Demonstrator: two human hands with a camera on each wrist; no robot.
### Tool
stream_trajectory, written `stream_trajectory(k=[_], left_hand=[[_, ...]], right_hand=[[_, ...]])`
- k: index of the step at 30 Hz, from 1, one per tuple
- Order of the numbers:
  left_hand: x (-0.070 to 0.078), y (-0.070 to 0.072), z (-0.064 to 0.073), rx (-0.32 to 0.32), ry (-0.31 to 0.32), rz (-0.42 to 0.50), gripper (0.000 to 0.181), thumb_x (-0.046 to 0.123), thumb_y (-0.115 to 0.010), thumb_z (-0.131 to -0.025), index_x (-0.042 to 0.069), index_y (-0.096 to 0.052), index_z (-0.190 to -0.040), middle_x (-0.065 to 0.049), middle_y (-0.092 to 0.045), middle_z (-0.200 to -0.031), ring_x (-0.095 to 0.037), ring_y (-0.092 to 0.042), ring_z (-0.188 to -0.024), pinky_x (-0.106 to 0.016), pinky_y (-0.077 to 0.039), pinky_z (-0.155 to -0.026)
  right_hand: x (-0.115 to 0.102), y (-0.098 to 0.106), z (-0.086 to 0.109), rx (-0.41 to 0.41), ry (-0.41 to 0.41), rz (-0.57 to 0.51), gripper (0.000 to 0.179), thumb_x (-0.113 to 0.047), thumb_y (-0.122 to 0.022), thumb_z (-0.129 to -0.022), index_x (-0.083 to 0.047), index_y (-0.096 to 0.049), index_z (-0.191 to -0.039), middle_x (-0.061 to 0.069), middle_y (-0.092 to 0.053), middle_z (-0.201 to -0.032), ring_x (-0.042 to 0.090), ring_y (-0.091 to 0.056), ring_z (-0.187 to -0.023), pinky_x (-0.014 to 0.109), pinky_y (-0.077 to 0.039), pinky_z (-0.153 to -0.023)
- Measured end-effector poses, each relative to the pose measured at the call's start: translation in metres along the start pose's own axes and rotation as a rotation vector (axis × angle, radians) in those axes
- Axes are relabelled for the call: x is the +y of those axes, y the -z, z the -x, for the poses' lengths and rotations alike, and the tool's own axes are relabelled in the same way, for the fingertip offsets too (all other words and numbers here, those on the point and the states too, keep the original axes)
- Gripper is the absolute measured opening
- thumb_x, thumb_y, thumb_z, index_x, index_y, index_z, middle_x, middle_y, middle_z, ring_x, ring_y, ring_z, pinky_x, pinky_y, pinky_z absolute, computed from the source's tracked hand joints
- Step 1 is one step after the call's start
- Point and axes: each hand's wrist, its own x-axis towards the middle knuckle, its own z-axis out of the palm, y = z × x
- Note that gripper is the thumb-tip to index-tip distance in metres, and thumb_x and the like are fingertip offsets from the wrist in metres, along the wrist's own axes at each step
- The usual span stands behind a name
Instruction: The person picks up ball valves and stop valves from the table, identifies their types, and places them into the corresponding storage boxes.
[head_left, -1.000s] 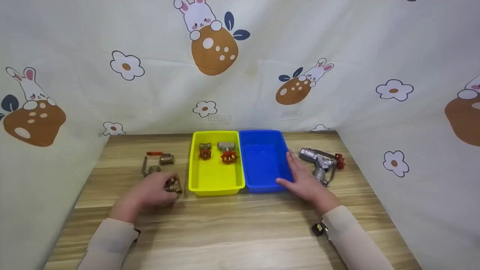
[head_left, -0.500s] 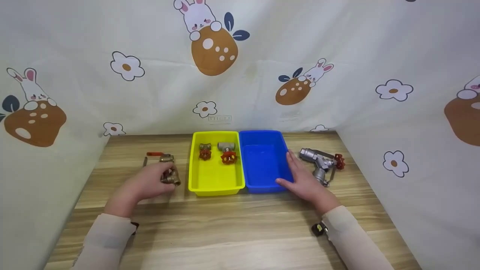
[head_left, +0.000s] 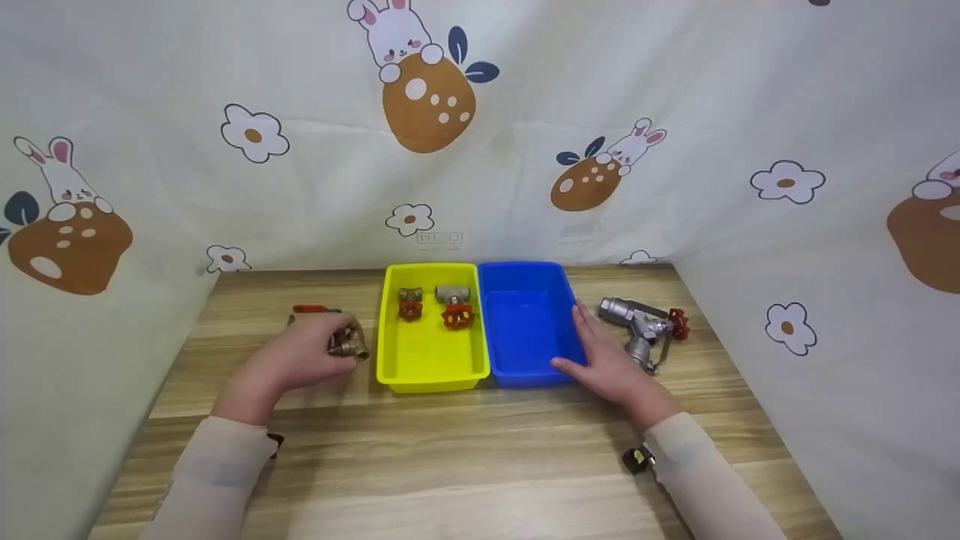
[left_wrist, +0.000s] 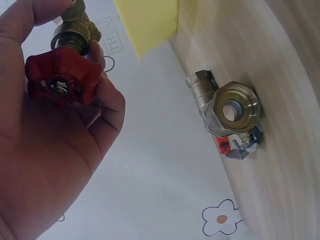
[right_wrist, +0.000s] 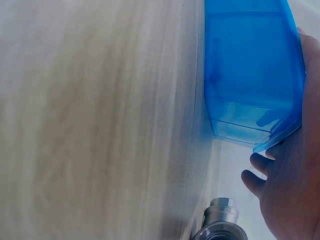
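Observation:
My left hand (head_left: 304, 356) grips a brass gate valve (head_left: 351, 348) a little left of the yellow bin (head_left: 433, 384). Its red handwheel (left_wrist: 63, 77) lies toward the palm in the left wrist view, with fingers and thumb around the body. Beyond that hand are brass ball valves, one with a red lever (head_left: 311, 308); the hand partly hides them in the head view. My right hand (head_left: 611, 367) rests with extended fingers along the right rim of the blue bin (head_left: 525, 330). Two valves with red handwheels (head_left: 457, 316) lie inside the yellow bin.
Several silvery valves (head_left: 637, 326), one with a red handwheel, lie in a cluster right of the blue bin. Both bins stand side by side on the wood-grain table (head_left: 450, 465). A printed cloth (head_left: 510, 172) hangs behind and beside the table.
My left hand has moved away from me with the gate valve and has come up off its earlier spot. The right hand and both bins have stayed in place.

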Motion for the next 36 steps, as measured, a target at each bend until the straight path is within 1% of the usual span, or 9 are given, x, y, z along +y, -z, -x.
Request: stream_trajectory(k=[3, 6, 8, 12, 19, 22, 26, 30, 36], left_hand=[[0.001, 0.0, -0.004, 0.006, -0.011, -0.001, 0.035, 0.018, -0.084, -0.09, 0.014, -0.072, -0.122, -0.002, -0.073, -0.108, -0.023, -0.068, -0.099, -0.053, -0.061, -0.093], [0.003, 0.0, -0.007, 0.01, -0.009, -0.013, 0.037, 0.018, -0.085, -0.091, 0.012, -0.072, -0.125, -0.003, -0.074, -0.108, -0.024, -0.068, -0.098, -0.053, -0.061, -0.093], [0.005, 0.001, -0.008, 0.013, -0.017, -0.021, 0.039, 0.018, -0.085, -0.091, 0.01, -0.072, -0.127, -0.005, -0.074, -0.109, -0.024, -0.068, -0.098, -0.054, -0.06, -0.093], [0.008, 0.002, -0.013, 0.02, -0.028, -0.025, 0.04, 0.019, -0.085, -0.091, 0.009, -0.072, -0.127, -0.005, -0.074, -0.109, -0.025, -0.068, -0.099, -0.054, -0.06, -0.093], [0.013, 0.003, -0.02, 0.028, -0.04, -0.029, 0.038, 0.021, -0.084, -0.09, 0.012, -0.072, -0.125, -0.003, -0.074, -0.106, -0.024, -0.067, -0.096, -0.051, -0.06, -0.09], [0.015, 0.004, -0.023, 0.022, -0.031, -0.022, 0.041, 0.022, -0.084, -0.091, 0.012, -0.072, -0.129, -0.003, -0.074, -0.108, -0.024, -0.067, -0.097, -0.051, -0.06, -0.091], [0.016, 0.005, -0.027, 0.011, -0.011, -0.007, 0.044, 0.024, -0.084, -0.093, 0.012, -0.071, -0.133, -0.004, -0.074, -0.112, -0.025, -0.067, -0.099, -0.052, -0.06, -0.094], [0.019, 0.006, -0.03, 0.01, -0.021, -0.002, 0.044, 0.024, -0.083, -0.094, 0.01, -0.07, -0.134, -0.005, -0.074, -0.113, -0.026, -0.067, -0.1, -0.052, -0.06, -0.094], [0.023, 0.007, -0.036, 0.022, -0.038, 0.002, 0.045, 0.025, -0.085, -0.096, 0.011, -0.068, -0.136, -0.008, -0.073, -0.117, -0.028, -0.067, -0.103, -0.053, -0.06, -0.095]], right_hand=[[0.001, 0.0, 0.0, 0.0, 0.0, 0.002, 0.112, -0.07, -0.063, -0.104, -0.005, -0.009, -0.177, 0.017, -0.006, -0.185, 0.05, -0.016, -0.166, 0.07, -0.02, -0.13], [0.001, -0.001, 0.0, -0.005, -0.004, -0.001, 0.113, -0.071, -0.063, -0.103, -0.006, -0.009, -0.177, 0.016, -0.005, -0.185, 0.05, -0.016, -0.166, 0.07, -0.02, -0.13], [0.0, 0.0, 0.0, -0.012, -0.009, -0.013, 0.113, -0.07, -0.064, -0.103, -0.006, -0.008, -0.177, 0.015, -0.005, -0.185, 0.047, -0.014, -0.167, 0.068, -0.02, -0.131], [0.0, 0.0, -0.001, -0.014, -0.009, -0.031, 0.112, -0.066, -0.067, -0.103, -0.005, -0.008, -0.177, 0.015, -0.006, -0.186, 0.045, -0.013, -0.168, 0.066, -0.02, -0.131], [0.0, -0.001, 0.0, -0.013, -0.016, -0.022, 0.112, -0.067, -0.066, -0.103, -0.006, -0.008, -0.177, 0.016, -0.008, -0.185, 0.043, -0.012, -0.168, 0.067, -0.019, -0.131], [0.0, -0.001, 0.0, -0.011, -0.017, -0.016, 0.112, -0.068, -0.065, -0.103, -0.005, -0.009, -0.177, 0.017, -0.008, -0.185, 0.044, -0.012, -0.168, 0.067, -0.019, -0.131], [-0.001, 0.0, 0.0, -0.015, -0.025, -0.019, 0.113, -0.071, -0.064, -0.103, -0.007, -0.009, -0.178, 0.014, -0.007, -0.185, 0.042, -0.012, -0.168, 0.067, -0.019, -0.131], [-0.001, 0.001, 0.0, -0.02, -0.031, -0.022, 0.113, -0.073, -0.063, -0.102, -0.009, -0.008, -0.178, 0.011, -0.005, -0.186, 0.041, -0.011, -0.169, 0.067, -0.019, -0.131], [0.0, 0.0, 0.0, -0.018, -0.027, -0.016, 0.113, -0.073, -0.062, -0.103, -0.008, -0.009, -0.178, 0.014, -0.007, -0.186, 0.042, -0.012, -0.168, 0.067, -0.02, -0.131]])
